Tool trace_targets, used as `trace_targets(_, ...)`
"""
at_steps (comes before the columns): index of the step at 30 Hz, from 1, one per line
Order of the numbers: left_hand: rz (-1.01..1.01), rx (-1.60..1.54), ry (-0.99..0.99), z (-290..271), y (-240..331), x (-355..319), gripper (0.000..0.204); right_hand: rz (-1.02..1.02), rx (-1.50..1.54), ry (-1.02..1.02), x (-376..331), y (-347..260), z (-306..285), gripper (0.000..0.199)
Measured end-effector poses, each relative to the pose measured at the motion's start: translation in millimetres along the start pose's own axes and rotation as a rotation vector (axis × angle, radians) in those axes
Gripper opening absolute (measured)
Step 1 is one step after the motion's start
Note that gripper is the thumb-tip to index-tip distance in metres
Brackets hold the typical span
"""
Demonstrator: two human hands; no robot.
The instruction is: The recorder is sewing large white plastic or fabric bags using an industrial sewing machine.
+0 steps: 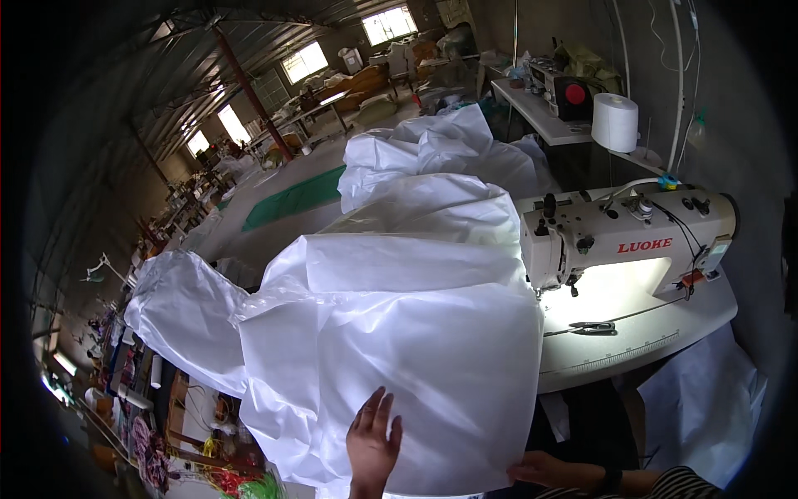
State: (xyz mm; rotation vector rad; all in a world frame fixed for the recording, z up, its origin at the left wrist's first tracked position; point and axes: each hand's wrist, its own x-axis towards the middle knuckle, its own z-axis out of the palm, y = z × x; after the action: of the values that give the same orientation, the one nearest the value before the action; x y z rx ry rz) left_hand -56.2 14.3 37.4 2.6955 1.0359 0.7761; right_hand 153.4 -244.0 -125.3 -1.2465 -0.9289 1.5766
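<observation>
A big crumpled white plastic-like sheet [416,333] covers the sewing table and spreads far to the left and back. My left hand [373,441] rests on its near part with fingers spread. Lower right, my right hand [540,470] pinches the sheet's near right edge; its fingertips are partly hidden. Along its right side, the sheet reaches the needle area of a white sewing machine [632,237], whose lamp lights the bed. A small pair of dark-handled thread snips [594,328] lies on the machine bed, apart from both hands.
A white thread cone [615,122] stands behind the machine, near another machine on a side table [544,116]. White material [706,407] hangs at the lower right. Colourful cords and bundles [150,449] crowd the lower left. A green strip [291,200] lies farther back.
</observation>
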Motion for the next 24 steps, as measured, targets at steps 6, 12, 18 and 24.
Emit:
trace_targets(6,-0.355,0.133,-0.325,35.1,-75.0,-25.5,0.076,0.477,-0.129,0.145,-84.4,-78.7,-21.3,0.036)
trace_targets(12,-0.834,0.302,-0.632,-20.6,-140.1,-45.4,0.053,0.295,-0.119,0.234,-82.8,15.9,-50.9,0.036)
trace_targets(18,-0.307,-0.819,-0.173,-31.4,-20.6,32.5,0.038,0.339,-0.280,0.100,-78.5,-50.3,-50.4,0.039)
trace_targets(24,-0.633,-1.536,0.216,26.4,-64.2,130.4,0.052,0.229,-0.611,0.056,-67.6,-3.6,-59.7,0.039)
